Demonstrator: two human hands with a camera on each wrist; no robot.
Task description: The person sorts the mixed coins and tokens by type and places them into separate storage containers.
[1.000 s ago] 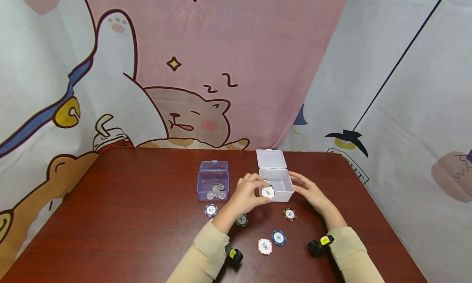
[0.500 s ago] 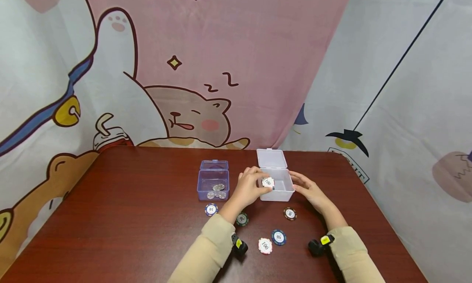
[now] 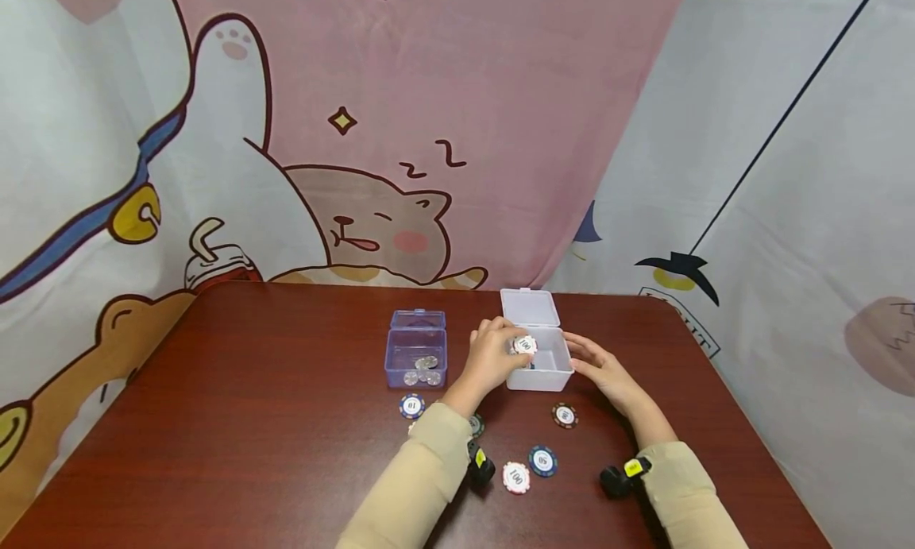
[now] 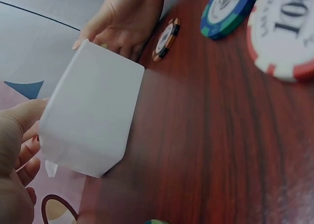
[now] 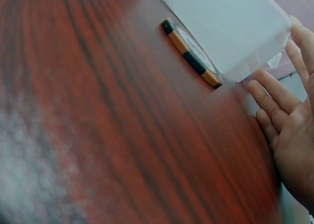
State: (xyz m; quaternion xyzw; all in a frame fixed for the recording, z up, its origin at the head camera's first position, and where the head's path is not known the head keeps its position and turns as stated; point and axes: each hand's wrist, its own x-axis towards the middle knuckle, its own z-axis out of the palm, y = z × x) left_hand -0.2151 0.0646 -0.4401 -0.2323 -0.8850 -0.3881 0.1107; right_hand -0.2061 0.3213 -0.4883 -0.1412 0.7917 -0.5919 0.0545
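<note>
My left hand (image 3: 492,356) pinches a white poker chip (image 3: 525,345) marked 100 between thumb and index finger. It holds the chip at the left part of the mouth of a white plastic box (image 3: 549,380), whose lid stands open behind. From the left wrist view the box wall (image 4: 100,96) hides that chip. My right hand (image 3: 606,376) rests its fairly straight fingers along the box's right side. In the right wrist view the right hand (image 5: 294,126) has its thumb at the box's corner, and a black and orange chip (image 5: 191,54) lies close to the wall.
A blue translucent box (image 3: 416,350) with several silver coins stands open to the left. Before the boxes lie a blue-and-white chip (image 3: 411,406), a partly covered green chip (image 3: 477,425), a dark chip (image 3: 565,415), a blue chip (image 3: 543,461) and another white chip (image 3: 516,478).
My left hand has moved slightly right and away from me, taking the white chip from the box's front edge to over its inside. The right hand has stayed at the box's side.
</note>
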